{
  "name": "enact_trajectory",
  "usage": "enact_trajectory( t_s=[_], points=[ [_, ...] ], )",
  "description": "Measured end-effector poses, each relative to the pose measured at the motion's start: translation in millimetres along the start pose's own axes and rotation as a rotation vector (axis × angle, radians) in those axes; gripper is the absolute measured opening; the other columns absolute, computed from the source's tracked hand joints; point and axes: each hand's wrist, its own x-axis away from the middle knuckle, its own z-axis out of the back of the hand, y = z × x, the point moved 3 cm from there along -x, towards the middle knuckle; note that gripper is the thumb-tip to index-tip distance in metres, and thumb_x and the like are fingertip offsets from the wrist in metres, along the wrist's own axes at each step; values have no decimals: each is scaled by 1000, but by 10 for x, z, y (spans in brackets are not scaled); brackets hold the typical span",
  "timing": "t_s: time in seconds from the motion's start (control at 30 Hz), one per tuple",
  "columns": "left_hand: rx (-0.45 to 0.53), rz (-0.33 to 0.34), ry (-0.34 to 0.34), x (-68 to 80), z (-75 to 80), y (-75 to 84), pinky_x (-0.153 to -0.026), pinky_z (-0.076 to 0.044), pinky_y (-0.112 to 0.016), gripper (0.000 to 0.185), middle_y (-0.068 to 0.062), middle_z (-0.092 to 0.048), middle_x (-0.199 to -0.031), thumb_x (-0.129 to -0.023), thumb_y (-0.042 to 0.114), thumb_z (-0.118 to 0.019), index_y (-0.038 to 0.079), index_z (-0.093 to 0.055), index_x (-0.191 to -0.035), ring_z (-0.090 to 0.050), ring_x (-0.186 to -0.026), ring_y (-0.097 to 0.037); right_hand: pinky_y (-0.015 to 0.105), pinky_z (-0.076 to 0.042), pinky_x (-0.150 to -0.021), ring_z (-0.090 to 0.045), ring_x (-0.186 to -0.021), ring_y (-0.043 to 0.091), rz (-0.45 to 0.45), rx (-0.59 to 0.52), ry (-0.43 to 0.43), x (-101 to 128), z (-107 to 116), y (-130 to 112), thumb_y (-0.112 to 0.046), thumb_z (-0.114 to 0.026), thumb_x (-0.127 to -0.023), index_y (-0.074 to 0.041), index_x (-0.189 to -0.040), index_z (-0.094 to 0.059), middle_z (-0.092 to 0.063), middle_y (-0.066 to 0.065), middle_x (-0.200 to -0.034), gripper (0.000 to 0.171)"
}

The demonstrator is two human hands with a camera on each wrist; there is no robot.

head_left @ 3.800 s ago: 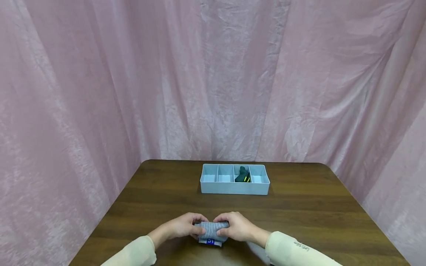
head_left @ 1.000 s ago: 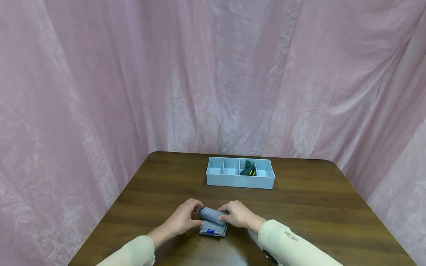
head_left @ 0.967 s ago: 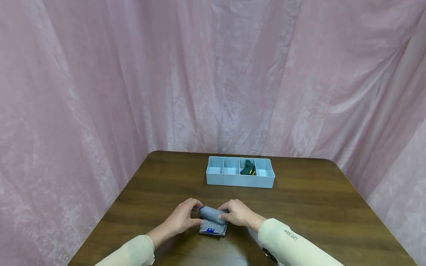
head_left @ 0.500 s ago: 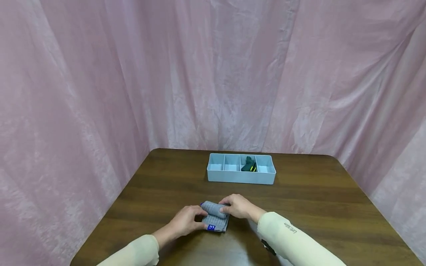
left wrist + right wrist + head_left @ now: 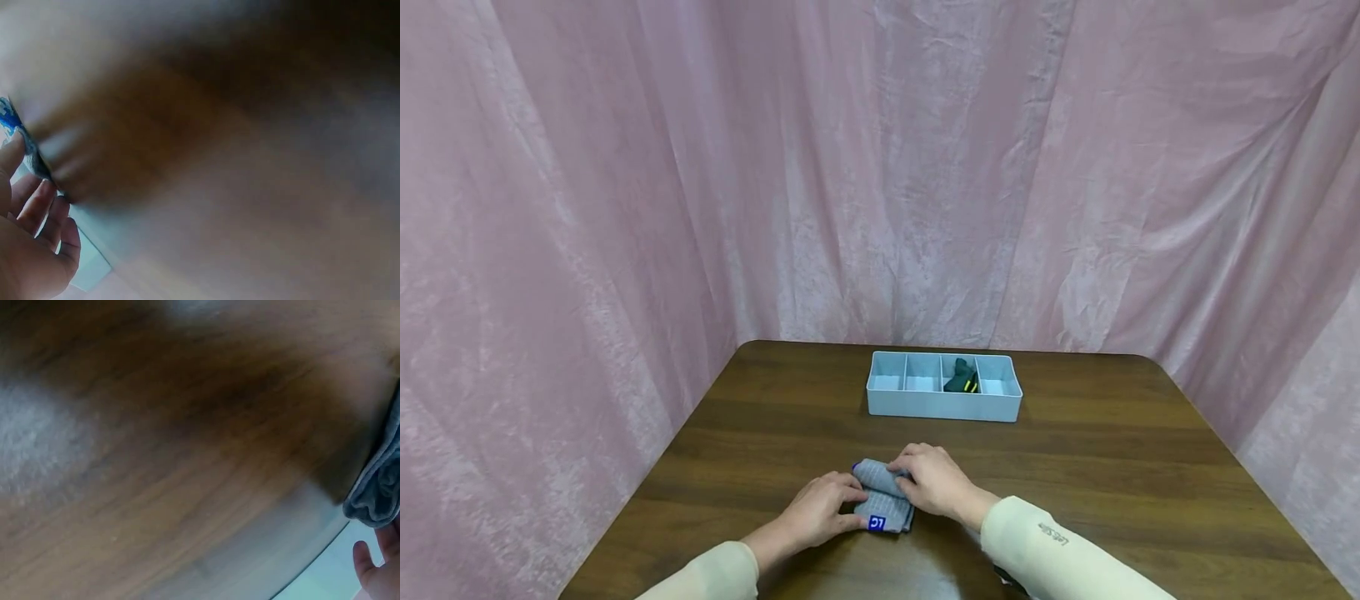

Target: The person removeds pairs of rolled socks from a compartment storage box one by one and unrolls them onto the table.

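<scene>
Left hand [image 5: 822, 510] pinched the left edge and right hand [image 5: 936, 482] the rolled far part of a folded grey cloth [image 5: 882, 507] on the bench [image 5: 1075, 433], fingers partly curled, the fabric seemingly light, soft and best gripped by its roll.

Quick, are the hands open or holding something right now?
Left hand: touching the gray cloth; whether it's gripping can't be told.
Right hand: closed, holding the same cloth.
</scene>
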Motion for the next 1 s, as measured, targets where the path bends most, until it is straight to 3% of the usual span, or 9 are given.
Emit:
enact_trajectory(
  t_s=[0.1, 0.2, 0.5, 0.67, 0.8, 0.9, 1.0],
  points=[
    [-21, -13, -2, -5, 9, 8, -84, -51, -37, 37, 2, -66, -112, -89, 37, -74, 10, -75, -115, -59, -101, -14, 44, -47, -91, -61, -105, 19, 4, 47, -43, -5, -8, 11, -31, -70, -92, -13, -119, -73, -67, 0, -111, 32],
    [-41, -16, -18, -4, 17, 20, -85, -50, -37, 37, 2, -65, -113, -89, 37, -74, 10, -75, -114, -59, -102, -14, 43, -48, -91, -64, -102, 21, -24, 27, -62, -32, -4, 38, -28, -71, -92, -10, -118, -73, -69, 3, -108, 31],
    [-5, -22, -64, -17, 55, 9, -89, -49, -36, 30, 5, -63, -112, -95, 35, -67, 12, -76, -112, -57, -104, -13, 42, -47, -81, -58, -91, 24, -203, -143, -71, -177, -16, 155, -18, -67, -92, -3, -101, -77, -66, 6, -94, 20],
    [-18, -24, -59, -49, 40, 14, -93, -49, -38, 34, 0, -63, -121, -92, 33, -72, 10, -73, -116, -57, -111, -17, 49, -46, -93, -61, -106, 32, -261, -212, -61, -207, -33, 222, -18, -67, -93, -2, -112, -72, -69, 11, -109, 25],
    [-38, -28, -82, -51, 17, 7, -97, -47, -40, 38, -2, -62, -127, -92, 34, -71, 8, -71, -121, -56, -117, -19, 50, -44, -96, -58, -110, 31, -211, -181, 38, -185, -61, 222, -15, -70, -92, -6, -115, -70, -66, 9, -114, 25],
    [-54, -38, -76, -50, 14, -1, -97, -46, -41, 39, -2, -62, -126, -93, 34, -70, 8, -71, -122, -56, -118, -20, 46, -46, -92, -58, -104, 25, -97, -76, 90, -169, -66, 182, -13, -72, -90, -10, -109, -75, -65, 4, -108, 19],
    [-65, -39, -74, -50, 16, -8, -98, -46, -42, 40, -2, -62, -127, -93, 36, -70, 9, -71, -122, -55, -118, -20, 42, -48, -89, -60, -101, 22, -8, 61, 77, -145, -66, 143, -23, -72, -91, -12, -109, -76, -66, 2, -107, 22]
  ],
)
